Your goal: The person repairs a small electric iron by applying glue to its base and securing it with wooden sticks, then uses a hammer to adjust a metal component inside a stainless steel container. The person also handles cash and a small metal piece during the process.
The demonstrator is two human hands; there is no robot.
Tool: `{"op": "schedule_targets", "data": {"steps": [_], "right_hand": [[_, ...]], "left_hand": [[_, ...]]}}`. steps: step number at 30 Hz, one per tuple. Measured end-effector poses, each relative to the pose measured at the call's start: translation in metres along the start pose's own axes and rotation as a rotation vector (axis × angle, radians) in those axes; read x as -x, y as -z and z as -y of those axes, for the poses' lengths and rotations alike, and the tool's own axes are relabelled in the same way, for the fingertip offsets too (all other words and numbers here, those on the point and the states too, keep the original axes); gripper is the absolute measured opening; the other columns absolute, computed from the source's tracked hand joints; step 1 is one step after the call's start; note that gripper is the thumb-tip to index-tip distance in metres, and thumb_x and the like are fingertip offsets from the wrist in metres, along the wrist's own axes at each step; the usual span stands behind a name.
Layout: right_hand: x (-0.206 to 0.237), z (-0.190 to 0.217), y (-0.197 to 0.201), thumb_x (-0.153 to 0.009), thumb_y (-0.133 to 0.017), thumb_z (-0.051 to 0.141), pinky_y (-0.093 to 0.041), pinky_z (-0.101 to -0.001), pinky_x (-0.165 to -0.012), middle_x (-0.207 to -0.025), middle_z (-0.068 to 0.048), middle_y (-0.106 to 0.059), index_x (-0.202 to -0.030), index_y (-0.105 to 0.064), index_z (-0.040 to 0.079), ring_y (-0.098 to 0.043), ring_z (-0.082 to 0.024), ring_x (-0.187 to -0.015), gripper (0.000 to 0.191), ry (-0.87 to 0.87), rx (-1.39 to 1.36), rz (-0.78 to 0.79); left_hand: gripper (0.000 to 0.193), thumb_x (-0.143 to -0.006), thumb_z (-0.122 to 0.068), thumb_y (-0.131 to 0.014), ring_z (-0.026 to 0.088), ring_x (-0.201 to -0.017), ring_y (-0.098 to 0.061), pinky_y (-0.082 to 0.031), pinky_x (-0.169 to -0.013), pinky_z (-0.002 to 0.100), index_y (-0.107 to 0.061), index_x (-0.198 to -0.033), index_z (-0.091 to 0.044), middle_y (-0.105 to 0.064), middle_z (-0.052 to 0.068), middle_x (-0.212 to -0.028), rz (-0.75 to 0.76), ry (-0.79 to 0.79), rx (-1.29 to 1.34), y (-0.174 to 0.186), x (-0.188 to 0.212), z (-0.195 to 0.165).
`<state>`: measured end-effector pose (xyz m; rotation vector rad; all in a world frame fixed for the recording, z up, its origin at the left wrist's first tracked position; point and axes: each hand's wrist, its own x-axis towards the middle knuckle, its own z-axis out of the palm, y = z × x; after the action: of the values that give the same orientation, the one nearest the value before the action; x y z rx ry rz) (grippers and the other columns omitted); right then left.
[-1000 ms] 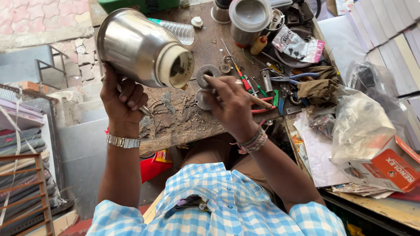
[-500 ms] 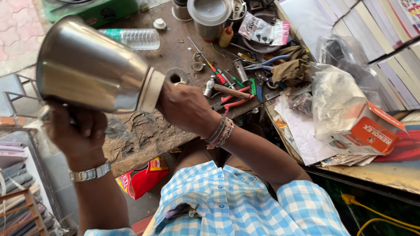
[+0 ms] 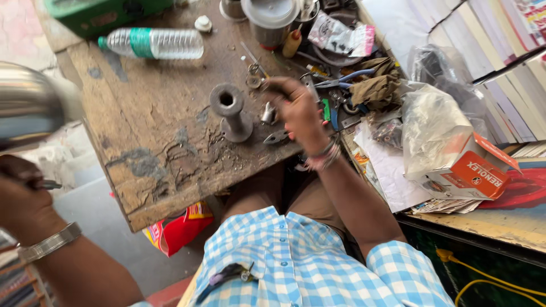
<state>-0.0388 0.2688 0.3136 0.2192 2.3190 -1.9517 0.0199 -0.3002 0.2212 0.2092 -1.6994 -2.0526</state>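
My left hand (image 3: 23, 202) grips the handle of a shiny steel jar (image 3: 31, 105), held up at the far left, off the table. My right hand (image 3: 296, 108) reaches over the worn wooden table (image 3: 159, 153), its fingers closed among small tools and metal parts; the blur hides whether it holds one. A grey metal spool-shaped stand (image 3: 230, 113) stands upright on the table just left of that hand. A small metal piece (image 3: 268, 113) lies between the stand and my right hand.
A plastic water bottle (image 3: 153, 43) lies at the table's far edge beside a green box (image 3: 96, 12). A lidded steel container (image 3: 270, 20), pliers (image 3: 341, 79), a cloth (image 3: 375, 88), plastic bags (image 3: 435, 122) and an orange carton (image 3: 472, 170) crowd the right side.
My left hand has swung the steel jar further left and out of the view's centre. My right hand has moved toward the tools, uncovering the spool-shaped stand.
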Motion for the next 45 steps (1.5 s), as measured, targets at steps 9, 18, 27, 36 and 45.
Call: {"op": "schedule_targets", "data": {"steps": [9,18,27,36,45], "right_hand": [[-0.074,-0.128,-0.009,-0.092,-0.075,0.009,-0.060,-0.0308,-0.080,-0.102,-0.006,-0.079,-0.116,-0.074,0.007,-0.076,-0.015,-0.090,0.024,0.354,0.257,-0.062],[-0.120,-0.161,-0.076,-0.088,-0.076,0.022,-0.050,-0.0469,-0.093,-0.110,-0.011,-0.066,-0.106,-0.075,0.017,-0.059,-0.033,-0.114,0.019,0.312,1.205,0.061],[-0.077,-0.167,-0.020,-0.088,-0.076,0.010,-0.051,-0.0440,-0.090,-0.105,-0.008,-0.067,-0.126,-0.069,0.012,-0.064,-0.028,-0.097,0.039,0.510,0.714,-0.216],[0.055,-0.192,-0.077,-0.107,-0.055,0.032,-0.058,-0.0283,-0.069,-0.103,-0.008,-0.074,-0.117,-0.070,0.002,-0.068,-0.014,-0.082,0.035,-0.494,-0.533,0.351],[0.046,-0.171,-0.031,-0.103,-0.059,0.028,-0.054,-0.0280,-0.061,-0.095,-0.004,-0.070,-0.125,-0.061,0.005,-0.067,-0.014,-0.077,0.031,-0.666,-1.028,0.406]], "left_hand": [[0.013,-0.107,-0.007,-0.078,0.014,-0.078,-0.075,-0.059,-0.062,0.027,-0.068,-0.102,-0.001,-0.076,0.008,-0.091,0.232,-0.098,-0.697,-0.151,0.067,-0.019],[0.025,-0.090,-0.023,-0.084,0.018,-0.074,-0.076,-0.061,-0.061,0.030,-0.069,-0.101,-0.006,-0.077,0.010,-0.087,0.446,-0.085,-0.820,-0.204,0.086,0.062],[0.025,-0.093,-0.017,-0.083,0.020,-0.086,-0.078,-0.063,-0.068,0.033,-0.068,-0.110,-0.007,-0.077,0.011,-0.093,0.549,-0.262,-0.737,-0.218,0.057,0.099],[0.029,-0.081,-0.029,-0.083,0.026,-0.080,-0.073,-0.058,-0.069,0.036,-0.066,-0.102,-0.018,-0.074,0.007,-0.092,0.812,-0.442,-0.827,-0.250,0.120,0.041],[0.045,-0.077,-0.030,-0.075,0.033,-0.124,-0.051,-0.039,-0.099,0.051,-0.068,-0.118,-0.013,-0.063,0.015,-0.127,1.136,-0.693,-0.703,-0.321,0.154,0.004]]}}
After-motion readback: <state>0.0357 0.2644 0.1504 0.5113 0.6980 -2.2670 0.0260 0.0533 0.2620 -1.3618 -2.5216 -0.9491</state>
